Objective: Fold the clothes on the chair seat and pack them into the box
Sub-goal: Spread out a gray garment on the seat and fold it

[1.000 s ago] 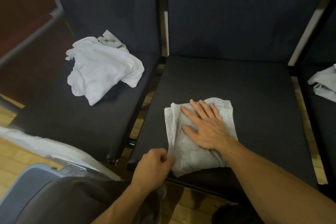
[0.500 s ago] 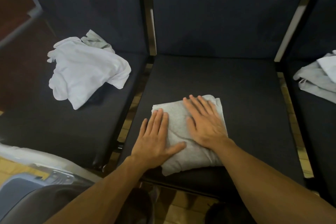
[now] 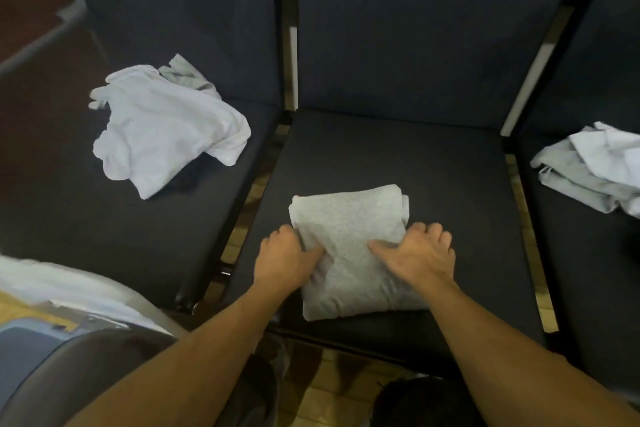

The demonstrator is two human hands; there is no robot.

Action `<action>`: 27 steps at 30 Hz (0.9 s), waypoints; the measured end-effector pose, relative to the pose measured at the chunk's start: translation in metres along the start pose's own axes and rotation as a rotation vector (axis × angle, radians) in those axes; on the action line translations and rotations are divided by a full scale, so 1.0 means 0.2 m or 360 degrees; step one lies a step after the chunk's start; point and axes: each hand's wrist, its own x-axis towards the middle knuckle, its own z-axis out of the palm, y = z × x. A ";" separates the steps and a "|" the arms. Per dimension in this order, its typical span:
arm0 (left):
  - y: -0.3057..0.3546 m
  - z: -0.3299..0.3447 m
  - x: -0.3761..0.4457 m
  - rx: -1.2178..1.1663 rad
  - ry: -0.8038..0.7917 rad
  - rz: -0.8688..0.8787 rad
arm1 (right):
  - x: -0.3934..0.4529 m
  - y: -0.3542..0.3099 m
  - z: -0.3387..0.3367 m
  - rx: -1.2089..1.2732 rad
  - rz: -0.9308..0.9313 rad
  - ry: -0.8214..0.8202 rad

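A folded light grey garment (image 3: 349,239) lies near the front of the middle chair seat (image 3: 433,177). My left hand (image 3: 284,260) grips its left edge, thumb on top and fingers curled down the side. At the right edge, my right hand (image 3: 419,253) holds the garment the same way, thumb lying across the cloth. A crumpled white garment (image 3: 162,128) with a grey piece behind it sits on the left chair seat. More crumpled white and grey clothes (image 3: 599,170) lie on the right chair seat.
A blue-grey box (image 3: 24,347) with white cloth (image 3: 59,288) beside it shows at the lower left. Dark chair backs (image 3: 415,24) rise behind the seats. Wooden floor (image 3: 329,399) shows through the gaps and below the front edge.
Both hands lay flat on top of the folded grey garment half a second ago. They have slid out to its left and right edges and now grip it.
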 end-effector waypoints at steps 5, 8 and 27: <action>0.09 -0.04 -0.09 -0.0723 -0.0172 -0.0013 | -0.16 -0.04 -0.12 0.0686 -0.0020 -0.0234; 0.08 -0.18 -0.19 -0.1250 -0.0156 0.0094 | -0.28 -0.09 -0.22 0.1108 -0.0119 -0.0193; -1.13 -1.36 -1.29 -0.1148 0.0390 0.0102 | -1.16 -1.41 -0.29 0.0669 -0.2065 -0.0868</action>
